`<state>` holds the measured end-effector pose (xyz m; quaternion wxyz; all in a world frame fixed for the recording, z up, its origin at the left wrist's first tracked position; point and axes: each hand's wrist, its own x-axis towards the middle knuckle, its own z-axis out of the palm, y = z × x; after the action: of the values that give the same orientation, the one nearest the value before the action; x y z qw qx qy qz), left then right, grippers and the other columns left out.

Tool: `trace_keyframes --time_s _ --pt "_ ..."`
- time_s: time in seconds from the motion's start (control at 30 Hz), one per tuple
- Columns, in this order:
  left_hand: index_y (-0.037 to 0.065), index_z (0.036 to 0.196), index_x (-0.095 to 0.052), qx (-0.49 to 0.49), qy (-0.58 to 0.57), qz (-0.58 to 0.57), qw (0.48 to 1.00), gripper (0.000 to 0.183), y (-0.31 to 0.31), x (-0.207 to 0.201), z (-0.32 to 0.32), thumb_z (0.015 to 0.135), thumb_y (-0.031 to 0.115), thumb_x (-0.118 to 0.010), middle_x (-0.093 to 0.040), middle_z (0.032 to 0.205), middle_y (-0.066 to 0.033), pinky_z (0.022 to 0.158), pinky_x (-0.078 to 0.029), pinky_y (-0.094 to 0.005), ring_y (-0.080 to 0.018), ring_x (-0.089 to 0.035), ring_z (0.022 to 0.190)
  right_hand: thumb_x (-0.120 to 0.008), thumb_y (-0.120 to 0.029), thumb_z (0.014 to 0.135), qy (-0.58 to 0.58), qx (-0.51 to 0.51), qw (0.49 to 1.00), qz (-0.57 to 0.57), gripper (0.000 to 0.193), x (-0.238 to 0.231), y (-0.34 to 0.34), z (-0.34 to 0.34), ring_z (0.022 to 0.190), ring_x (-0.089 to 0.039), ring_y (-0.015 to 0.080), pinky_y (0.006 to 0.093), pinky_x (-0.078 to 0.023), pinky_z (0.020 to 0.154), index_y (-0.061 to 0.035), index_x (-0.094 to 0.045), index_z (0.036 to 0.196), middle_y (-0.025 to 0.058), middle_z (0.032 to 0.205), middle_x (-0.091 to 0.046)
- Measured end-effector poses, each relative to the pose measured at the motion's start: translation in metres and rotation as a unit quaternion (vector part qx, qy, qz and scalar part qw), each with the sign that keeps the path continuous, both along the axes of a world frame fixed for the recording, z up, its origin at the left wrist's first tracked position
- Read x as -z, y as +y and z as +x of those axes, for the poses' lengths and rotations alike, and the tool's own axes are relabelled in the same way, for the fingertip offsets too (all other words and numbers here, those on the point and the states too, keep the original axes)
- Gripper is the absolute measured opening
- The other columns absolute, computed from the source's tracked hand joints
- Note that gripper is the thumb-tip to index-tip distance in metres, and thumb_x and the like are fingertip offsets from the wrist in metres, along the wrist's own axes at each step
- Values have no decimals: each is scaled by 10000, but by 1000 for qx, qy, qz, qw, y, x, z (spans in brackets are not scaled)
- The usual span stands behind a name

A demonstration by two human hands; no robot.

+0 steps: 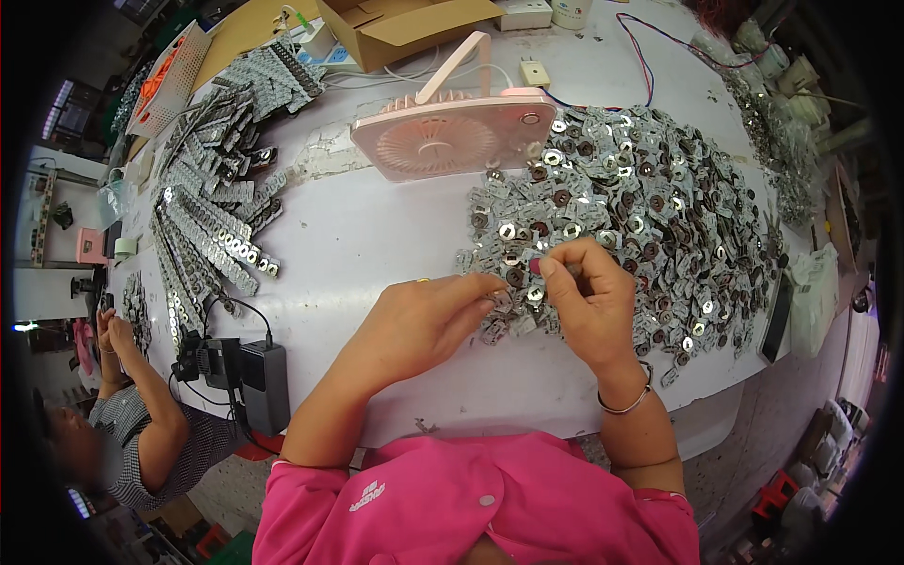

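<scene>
A large heap of small metal parts, with silver and brown round discs on them, covers the right half of the white table. At its near left edge my left hand has its fingertips drawn together; whatever they pinch is too small to make out. Close beside it, over the heap's edge, my right hand is closed with thumb against forefinger. A small magenta spot shows at those fingertips, and the thing held there is mostly hidden. The two sets of fingertips are a short way apart.
A pink fan stands behind my hands. Metal strips are stacked at the left, with a black device with cables nearer me. Behind are a cardboard box and a white basket. Another person works at far left.
</scene>
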<state>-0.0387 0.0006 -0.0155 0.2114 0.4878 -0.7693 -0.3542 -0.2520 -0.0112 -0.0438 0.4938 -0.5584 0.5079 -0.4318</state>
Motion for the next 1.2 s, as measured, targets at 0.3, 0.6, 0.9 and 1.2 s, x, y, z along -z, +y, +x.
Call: trace_keyframes --time_s 0.3,0.6,0.9,1.2 --pt "20 1064 -664 -5 66 125 990 156 -4 -5 18 960 132 -631 -678 734 -67 577 -512 -266 -109 -658 630 -668 -108 928 -1 -112 994 -16 93 -7 2 2 582 -483 9 195 -365 512 -21 -638 911 -28 676 -590" --pt "33 982 -698 14 46 197 979 124 -3 -7 23 927 144 -695 -675 686 -39 528 -471 -228 -82 -625 593 -718 -138 883 14 -232 972 34 128 -8 -4 -4 600 -590 96 256 -435 541 -30 -691 946 46 717 -643" --pt "12 976 -697 39 190 168 966 111 1 -16 19 894 85 -713 -684 735 -54 529 -480 -258 -109 -630 591 -623 -189 985 -162 -231 944 169 178 -14 1 -5 617 -546 56 215 -463 568 -15 -659 975 -12 721 -595" --pt "65 947 -660 -7 -72 -254 964 215 -2 -5 -3 759 30 -759 -702 881 -49 572 -506 -305 -211 -664 647 -623 -170 981 26 -103 993 -59 183 -8 6 6 590 -527 57 230 -443 545 3 -599 927 10 735 -588"
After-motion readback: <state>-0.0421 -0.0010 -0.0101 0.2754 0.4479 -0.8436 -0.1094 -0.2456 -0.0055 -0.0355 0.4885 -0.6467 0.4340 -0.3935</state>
